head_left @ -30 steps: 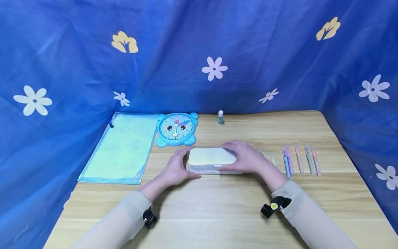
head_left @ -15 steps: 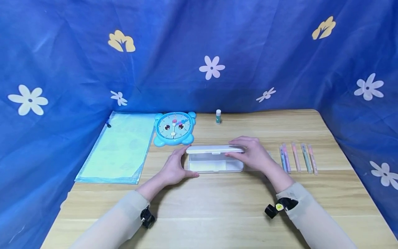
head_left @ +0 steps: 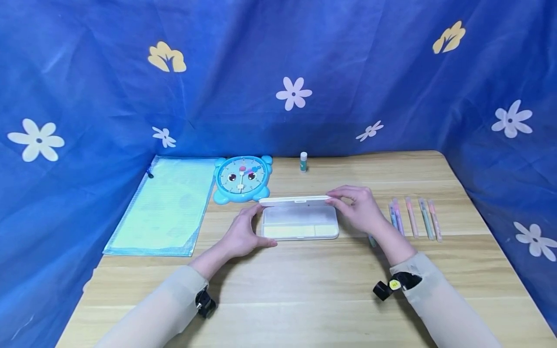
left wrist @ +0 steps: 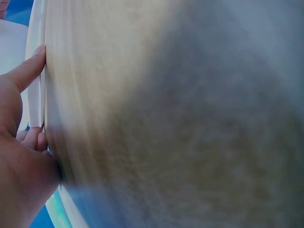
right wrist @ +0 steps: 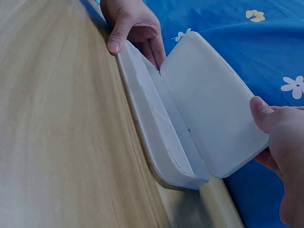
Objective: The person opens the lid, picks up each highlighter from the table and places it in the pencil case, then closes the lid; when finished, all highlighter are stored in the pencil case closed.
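A white pencil case lies on the table in the head view, its lid raised on the hinge along the far side. Inside, the right wrist view shows a long divider and no pens. My left hand grips the left end of the case, thumb on the front edge and fingers behind. With thumb and fingers, my right hand pinches the right end of the lid. In the left wrist view only part of the left hand and the case's edge show.
Several pastel pens lie right of the case; one green pen is partly hidden by the right forearm. Behind stand a blue toy clock and a glue stick. A mesh zip folder lies at left.
The lid has swung up and back from nearly closed, showing the inside of the case. My right hand has moved up and slightly right with it; my left hand keeps its grip.
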{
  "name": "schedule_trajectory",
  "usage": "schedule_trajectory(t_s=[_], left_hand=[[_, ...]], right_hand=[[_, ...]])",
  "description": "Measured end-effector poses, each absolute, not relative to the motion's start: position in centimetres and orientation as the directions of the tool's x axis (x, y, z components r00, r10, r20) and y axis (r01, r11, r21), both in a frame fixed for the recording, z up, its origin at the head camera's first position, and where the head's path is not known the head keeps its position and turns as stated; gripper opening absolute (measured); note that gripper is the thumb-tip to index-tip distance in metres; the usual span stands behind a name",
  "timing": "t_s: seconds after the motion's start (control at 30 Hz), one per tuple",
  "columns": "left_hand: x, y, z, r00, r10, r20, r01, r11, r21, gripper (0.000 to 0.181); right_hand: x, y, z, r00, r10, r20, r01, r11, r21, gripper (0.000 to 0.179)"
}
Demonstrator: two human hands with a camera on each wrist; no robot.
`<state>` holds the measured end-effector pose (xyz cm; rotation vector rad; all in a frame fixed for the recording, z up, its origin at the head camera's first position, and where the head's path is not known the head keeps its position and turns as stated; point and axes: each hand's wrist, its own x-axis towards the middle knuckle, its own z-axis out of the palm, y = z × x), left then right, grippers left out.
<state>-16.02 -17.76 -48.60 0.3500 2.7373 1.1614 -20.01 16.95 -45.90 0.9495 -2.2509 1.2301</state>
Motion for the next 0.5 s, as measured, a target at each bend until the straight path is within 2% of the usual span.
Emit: schedule_trajectory(t_s=[0.17,0.5], left_hand=[[-16.0,-17.7,-48.4,-0.961,0.270,-0.055,0.146,0.668,0.730,0.116],[-15.8,-17.7,-48.3,-0.964,0.252,-0.082,0.113,0.672,0.732,0.125]], right_hand=[[-20.5,16.7,-45.7,-0.720,-0.334,0.608,-0.693,0.383,-0.610,0.015],[-21.9,16.1,-44.8,-0.852,-0.259,0.455,-0.523,0.457,-0.719,0.012]])
